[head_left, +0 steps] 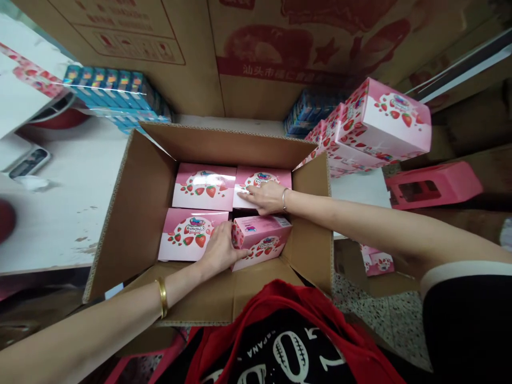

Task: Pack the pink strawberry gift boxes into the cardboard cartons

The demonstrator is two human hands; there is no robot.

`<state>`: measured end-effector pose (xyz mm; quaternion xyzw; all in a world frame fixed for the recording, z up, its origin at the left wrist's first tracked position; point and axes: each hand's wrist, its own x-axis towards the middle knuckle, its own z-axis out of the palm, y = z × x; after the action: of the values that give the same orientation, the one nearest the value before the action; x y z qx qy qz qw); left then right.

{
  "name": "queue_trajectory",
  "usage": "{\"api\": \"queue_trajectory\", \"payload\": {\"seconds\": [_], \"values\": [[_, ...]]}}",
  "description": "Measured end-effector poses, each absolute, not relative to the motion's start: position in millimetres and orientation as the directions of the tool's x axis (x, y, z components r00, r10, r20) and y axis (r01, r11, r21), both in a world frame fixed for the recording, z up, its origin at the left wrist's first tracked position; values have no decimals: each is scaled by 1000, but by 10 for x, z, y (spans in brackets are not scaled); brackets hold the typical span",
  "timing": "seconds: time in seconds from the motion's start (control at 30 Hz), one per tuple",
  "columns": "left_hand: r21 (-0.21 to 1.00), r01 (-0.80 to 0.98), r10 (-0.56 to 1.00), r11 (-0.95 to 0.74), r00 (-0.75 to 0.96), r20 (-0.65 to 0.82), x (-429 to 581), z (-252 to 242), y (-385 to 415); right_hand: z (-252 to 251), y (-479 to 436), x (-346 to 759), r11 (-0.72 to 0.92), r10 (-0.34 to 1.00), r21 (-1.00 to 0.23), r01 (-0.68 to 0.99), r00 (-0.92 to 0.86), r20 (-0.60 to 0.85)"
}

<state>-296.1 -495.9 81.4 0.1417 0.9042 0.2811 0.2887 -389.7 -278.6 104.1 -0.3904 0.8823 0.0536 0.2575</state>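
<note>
An open cardboard carton (136, 202) stands in front of me with pink strawberry-printed boxes laid flat inside. My left hand (219, 250) grips the near-right pink box (262, 241), which sits tilted and not flush with the others. My right hand (266, 196) lies with fingers stretched flat on the far-right pink box (256, 180). Two more pink boxes (204, 186) fill the left side of the carton, one behind the other.
A stack of pink boxes (376, 128) rests on the right beside the carton. Blue packs (116, 93) lie at the back left and others (308, 109) at the back right. Large cardboard cartons (248, 48) stand behind. A white table (60, 202) lies to the left.
</note>
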Motion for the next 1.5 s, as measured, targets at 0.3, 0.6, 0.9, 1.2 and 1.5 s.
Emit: {"api": "queue_trajectory", "payload": {"seconds": [0.3,0.6,0.9,1.2,1.5], "values": [[441,200,438,875,-715,-545,-3197,920,-4860,1087,-2819,-3918,662,-667,-120,-740,-508,-545],[408,188,393,893,-766,-508,-3134,1028,-4768,1003,-2727,-3918,712,-638,-137,-689,-553,-536],[559,35,412,829,-714,-566,-3254,939,-4773,952,-2810,-3831,760,-547,-88,-644,-560,-621],[481,97,365,872,-783,-504,-3238,1366,-4575,975,-2683,-3967,811,-518,-195,-552,-521,-679],[483,-320,117,815,-726,-678,-3352,1380,-4685,1152,-2304,-4073,816,-577,-270,-511,-715,-394]]}}
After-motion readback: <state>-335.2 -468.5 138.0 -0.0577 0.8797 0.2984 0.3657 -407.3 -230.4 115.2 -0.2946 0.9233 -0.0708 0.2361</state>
